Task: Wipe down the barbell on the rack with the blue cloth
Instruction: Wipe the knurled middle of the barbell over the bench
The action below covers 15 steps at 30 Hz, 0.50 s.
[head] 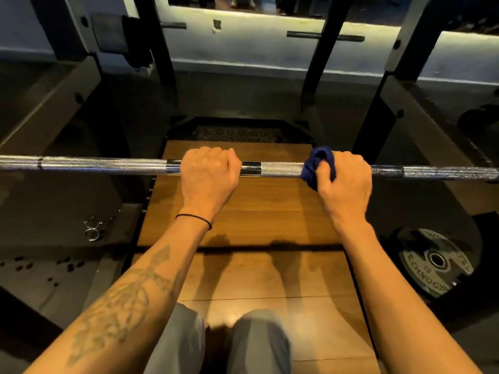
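Because only the head view is given, everything rests on it: the barbell (108,165) runs straight across the picture from left to right, held up at about hand height above a wooden platform (243,211), with the black uprights of the rack (421,49) standing behind it.

Both hands sit on the middle stretch of that shaft. The left hand (206,174) is curled bare over the bar from above, its fingers wrapped round the steel with no cloth under them, so it looks to be steadying the bar. The right hand (345,179) lies just beside it, a short smooth and knurled span of bar showing between the two. Its grip is closed round the blue cloth (318,164), which is bunched over the shaft and spills out on the inner side of the fist, toward the left hand.

Since the bar's long axis is side to side, the wipe has to travel along that line. To the right of the cloth the shaft looks duller and speckled out toward the edge of the picture; the right hand is the nearer one to that stretch. The knurled length left of the left hand is well apart from the cloth.

A weight plate (436,261) lies on the floor at lower right.
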### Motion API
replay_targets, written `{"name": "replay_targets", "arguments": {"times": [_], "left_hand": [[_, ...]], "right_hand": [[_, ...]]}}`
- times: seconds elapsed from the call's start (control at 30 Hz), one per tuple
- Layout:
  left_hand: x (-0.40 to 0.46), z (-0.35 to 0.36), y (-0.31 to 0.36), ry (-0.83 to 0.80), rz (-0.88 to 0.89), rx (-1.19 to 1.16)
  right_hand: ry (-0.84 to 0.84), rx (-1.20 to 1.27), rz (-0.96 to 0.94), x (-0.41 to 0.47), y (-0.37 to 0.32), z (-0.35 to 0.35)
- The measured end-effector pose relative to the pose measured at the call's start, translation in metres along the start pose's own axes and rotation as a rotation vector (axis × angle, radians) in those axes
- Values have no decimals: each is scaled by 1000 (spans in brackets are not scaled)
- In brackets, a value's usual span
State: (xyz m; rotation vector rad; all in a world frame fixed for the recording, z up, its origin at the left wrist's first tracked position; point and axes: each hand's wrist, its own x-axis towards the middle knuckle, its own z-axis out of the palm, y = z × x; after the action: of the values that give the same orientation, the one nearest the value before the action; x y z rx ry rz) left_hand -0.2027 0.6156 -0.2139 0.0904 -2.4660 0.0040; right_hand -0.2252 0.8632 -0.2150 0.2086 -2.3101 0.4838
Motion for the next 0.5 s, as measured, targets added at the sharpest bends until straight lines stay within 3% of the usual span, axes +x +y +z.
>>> {"name": "replay_targets", "arguments": {"times": [0.1,0.27,0.4,0.5], "left_hand": [[0,0,2,-3,-38,10],[-1,1,4,-32,-53,36],[-1,-1,4,5,-77,21],[-4,0,7,23,-109,-2]], "right_hand": [[45,28,152,5,-38,7],[-92,214,-73,-18,-94,27],[-304,160,-441,-1,-48,13],[-159,60,-300,7,12,-2]]}}
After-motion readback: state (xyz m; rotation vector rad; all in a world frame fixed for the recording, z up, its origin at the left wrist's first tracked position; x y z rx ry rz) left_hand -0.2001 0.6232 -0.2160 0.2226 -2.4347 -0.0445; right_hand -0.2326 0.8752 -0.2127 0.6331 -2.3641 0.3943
